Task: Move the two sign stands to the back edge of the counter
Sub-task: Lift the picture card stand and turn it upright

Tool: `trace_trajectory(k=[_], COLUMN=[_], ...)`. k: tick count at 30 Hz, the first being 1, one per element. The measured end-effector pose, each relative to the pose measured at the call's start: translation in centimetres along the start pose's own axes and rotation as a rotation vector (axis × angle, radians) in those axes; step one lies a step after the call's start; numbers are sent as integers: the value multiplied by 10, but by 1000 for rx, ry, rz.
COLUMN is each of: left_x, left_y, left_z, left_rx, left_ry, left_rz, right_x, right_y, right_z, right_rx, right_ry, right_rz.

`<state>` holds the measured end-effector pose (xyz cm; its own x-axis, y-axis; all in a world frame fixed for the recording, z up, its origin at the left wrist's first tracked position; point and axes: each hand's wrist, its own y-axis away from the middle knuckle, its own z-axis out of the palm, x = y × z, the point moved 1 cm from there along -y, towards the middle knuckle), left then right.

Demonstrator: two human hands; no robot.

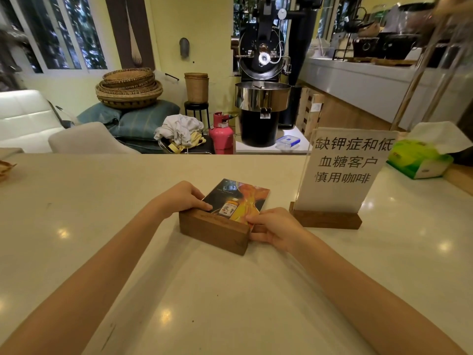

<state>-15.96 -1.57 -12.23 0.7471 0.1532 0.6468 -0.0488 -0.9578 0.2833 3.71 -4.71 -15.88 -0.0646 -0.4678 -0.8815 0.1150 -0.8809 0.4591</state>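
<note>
A sign stand with a dark wooden base (213,230) and a colourful picture card (239,198) sits mid-counter, its card leaning away from me. My left hand (183,198) grips the base's left end, thumb on its top edge. My right hand (272,230) holds the right end and the card's lower corner. The second sign stand (340,172), a clear panel with black Chinese characters in a wooden base (326,219), stands upright just to the right, untouched. The counter (102,201) is pale and glossy; its back edge (179,154) runs across behind both stands.
A green tissue box (418,160) lies at the counter's right rear. A woven item (5,167) pokes in at the left edge. Beyond the counter stand a black coffee roaster (263,80), a pink gas cylinder (221,133) and stacked baskets (129,88).
</note>
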Motion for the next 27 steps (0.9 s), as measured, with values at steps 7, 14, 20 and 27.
trace_trajectory(k=[7,14,20,27], left_x=[3,10,18,21], left_y=[1,4,11,13], left_z=[-1,-3,6,25], left_rx=[32,233,397,530], left_ry=[-1,162,202,241], left_rz=[31,160,304,412], right_x=[-5,-18,-21,-9], right_y=[1,10,21,22], right_z=[-1,-5,-7,-17], right_rx=[35,128,201,269], right_ry=[111,273,410,484], right_rz=[-65,-409,-709,-836])
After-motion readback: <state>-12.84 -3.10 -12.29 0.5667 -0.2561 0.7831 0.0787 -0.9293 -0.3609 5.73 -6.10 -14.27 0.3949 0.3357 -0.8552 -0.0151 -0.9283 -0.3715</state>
